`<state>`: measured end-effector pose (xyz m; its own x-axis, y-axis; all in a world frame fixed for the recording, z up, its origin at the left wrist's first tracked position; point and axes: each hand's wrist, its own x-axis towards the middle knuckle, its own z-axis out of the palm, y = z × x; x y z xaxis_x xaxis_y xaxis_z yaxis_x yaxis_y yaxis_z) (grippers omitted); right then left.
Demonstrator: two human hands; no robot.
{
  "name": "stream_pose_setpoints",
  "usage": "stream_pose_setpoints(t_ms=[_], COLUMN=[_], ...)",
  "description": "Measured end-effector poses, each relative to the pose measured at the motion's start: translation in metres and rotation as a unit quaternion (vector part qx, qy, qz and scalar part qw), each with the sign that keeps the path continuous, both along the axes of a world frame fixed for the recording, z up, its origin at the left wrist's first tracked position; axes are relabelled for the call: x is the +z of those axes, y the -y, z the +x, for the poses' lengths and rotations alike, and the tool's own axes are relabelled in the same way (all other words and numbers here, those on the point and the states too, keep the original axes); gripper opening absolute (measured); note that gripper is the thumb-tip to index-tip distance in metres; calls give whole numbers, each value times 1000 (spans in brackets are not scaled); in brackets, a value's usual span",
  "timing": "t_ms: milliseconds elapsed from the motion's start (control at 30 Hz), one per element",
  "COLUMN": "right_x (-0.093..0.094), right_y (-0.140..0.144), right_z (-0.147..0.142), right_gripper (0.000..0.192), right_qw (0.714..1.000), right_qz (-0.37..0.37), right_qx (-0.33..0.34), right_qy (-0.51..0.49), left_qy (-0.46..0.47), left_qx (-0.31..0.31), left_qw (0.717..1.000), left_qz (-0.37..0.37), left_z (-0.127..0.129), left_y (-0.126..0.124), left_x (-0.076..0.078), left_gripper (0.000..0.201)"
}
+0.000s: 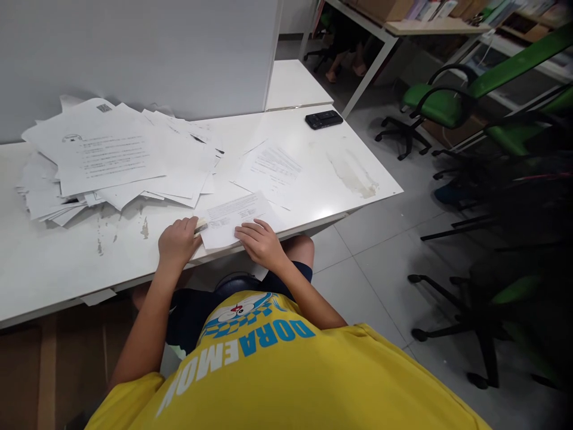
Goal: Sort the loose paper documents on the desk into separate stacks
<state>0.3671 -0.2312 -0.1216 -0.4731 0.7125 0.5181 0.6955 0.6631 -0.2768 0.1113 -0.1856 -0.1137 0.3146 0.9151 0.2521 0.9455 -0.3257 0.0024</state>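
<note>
- Your left hand point(178, 240) is pinching a small pale object point(201, 226), its grip closed on it.
- Your right hand point(261, 240) is pressing flat, fingers spread, on the sheet point(233, 217) at the bench point(313, 179) edge.

Print on sheet point(235, 218) too small; object in left hand point(178, 242) mostly hidden.

A white scuffed rectangular table point(349, 173) carries a big messy heap of printed paper sheets point(116, 158), two separate printed sheets point(271, 167) and a black phone point(324, 119).
</note>
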Motion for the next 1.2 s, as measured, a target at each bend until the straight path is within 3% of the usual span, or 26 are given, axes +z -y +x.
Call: stream_pose_setpoints(t_ms=[133, 233, 400, 500, 600, 700, 767, 867, 933, 1000, 1100, 1200], right_x=[1, 10, 61, 98, 112, 101, 85, 64, 58, 55, 49, 31], right_y=[2, -10, -69, -117, -170, -207, -215, -207, -201, -198, -191, -162], right_z=[6, 19, 16, -24, -92, -167, -206, -229, -215, -175, -81, 15], right_gripper=[29, 31, 33, 34, 35, 33, 30, 29, 41, 49, 60, 94], right_qw=[998, 990, 944, 932, 965, 995, 997, 991, 993, 994, 988, 946], right_qz=[51, 92, 162, 209, 173, 86, 48, 6, -9, -25, -105, -246], right_qx=[-16, -66, -208, -176, -86, -19, 48, 85, 65, 41, -44, -182], right_qy=[-23, -81, -198, -237, -178, -45, 45, 104, 103, 96, 103, 109], left_qy=[15, 25, 43, 45, 47, 53, 56, 48, 49, 59, 78, 91], left_qx=[6, 21, 22, 18, 15, 14, 15, 15, 19, 32, 58, 57], left_qw=[1000, 999, 995, 993, 994, 994, 994, 995, 994, 992, 988, 987], left_qz=[9, 37, 93, 104, 102, 97, 93, 89, 94, 106, 118, 116], left_z=[1, 0, -5, -8, -10, -10, -10, -9, -10, -10, -11, -12], left_y=[6, 12, 14, 13, 11, 9, 8, 8, 8, 9, 6, 0], left_x=[0, -3, -12, -15, -16, -13, -11, -8, -8, -9, -10, -12], left_gripper=[43, 52, 50, 48, 47, 45, 44, 42, 45, 49, 52, 55])
